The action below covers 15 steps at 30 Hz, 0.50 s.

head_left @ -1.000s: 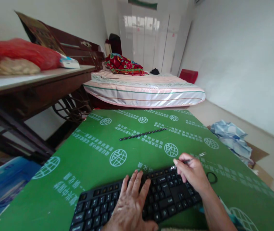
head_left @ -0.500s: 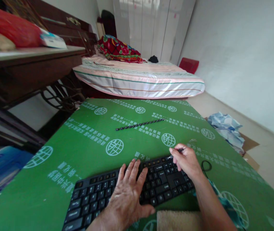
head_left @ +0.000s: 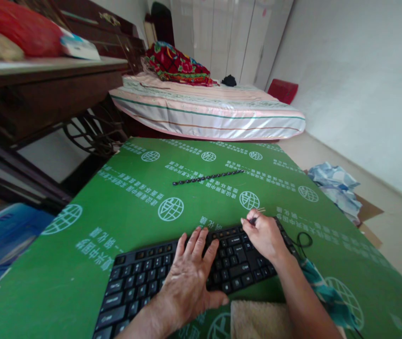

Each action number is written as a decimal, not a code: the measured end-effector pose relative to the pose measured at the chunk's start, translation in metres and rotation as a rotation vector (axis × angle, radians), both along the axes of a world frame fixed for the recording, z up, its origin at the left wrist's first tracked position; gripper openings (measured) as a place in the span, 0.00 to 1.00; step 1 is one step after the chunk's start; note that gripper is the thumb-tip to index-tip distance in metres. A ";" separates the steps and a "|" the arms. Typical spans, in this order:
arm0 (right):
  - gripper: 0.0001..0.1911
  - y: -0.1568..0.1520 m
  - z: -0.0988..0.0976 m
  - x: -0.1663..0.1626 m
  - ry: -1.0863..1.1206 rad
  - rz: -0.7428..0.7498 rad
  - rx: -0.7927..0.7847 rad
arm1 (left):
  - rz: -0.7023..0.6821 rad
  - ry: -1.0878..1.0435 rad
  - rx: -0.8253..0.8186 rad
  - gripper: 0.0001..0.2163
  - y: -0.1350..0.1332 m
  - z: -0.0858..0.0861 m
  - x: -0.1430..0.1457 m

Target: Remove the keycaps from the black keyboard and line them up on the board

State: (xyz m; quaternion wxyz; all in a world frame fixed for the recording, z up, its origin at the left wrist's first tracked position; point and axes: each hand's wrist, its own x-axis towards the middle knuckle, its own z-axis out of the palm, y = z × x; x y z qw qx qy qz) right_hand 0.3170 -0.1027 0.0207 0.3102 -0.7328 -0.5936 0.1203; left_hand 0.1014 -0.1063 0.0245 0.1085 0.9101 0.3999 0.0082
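A black keyboard (head_left: 238,270) lies on a green printed board (head_left: 123,235). Along its top row several positions show bare brownish sockets instead of keycaps. My left hand (head_left: 190,278) rests flat over the middle of the keys, fingers spread, hiding those below it. My right hand (head_left: 266,238) is closed in a pinch above the keyboard's upper right part. From it stick out a dark handle end and thin pale wires, which look like a wire keycap puller (head_left: 261,210); the fingers cover most of it. Farther back, small black keycaps (head_left: 208,178) form a slanting line.
A tan cloth (head_left: 257,320) lies at the front edge, with a teal checked cloth (head_left: 328,292) under my right forearm. A black cable loop (head_left: 304,240) is right of the keyboard. A bed (head_left: 208,113), a dark wooden table (head_left: 52,87) and a blue box (head_left: 6,240) surround the board.
My right hand has shifted slightly left and turned, with the thin wires now close beside its fingertips. My left hand stays spread on the keys. The whole view has tilted a little.
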 end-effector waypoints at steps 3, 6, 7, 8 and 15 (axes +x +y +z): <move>0.08 0.002 -0.002 -0.001 -0.061 0.019 0.009 | -0.002 -0.012 0.007 0.45 0.000 0.001 0.000; 0.10 0.003 -0.004 0.005 0.189 -0.024 -0.015 | -0.002 -0.008 -0.002 0.45 0.000 -0.001 0.000; 0.11 0.004 -0.004 0.007 0.308 -0.042 -0.039 | -0.001 -0.002 -0.007 0.45 0.000 -0.001 0.000; 0.11 0.004 -0.004 0.009 0.415 -0.057 -0.064 | 0.000 0.002 -0.009 0.45 0.000 -0.001 0.000; 0.11 0.004 -0.002 0.011 0.631 -0.078 -0.105 | 0.016 0.045 -0.056 0.44 0.002 0.011 0.003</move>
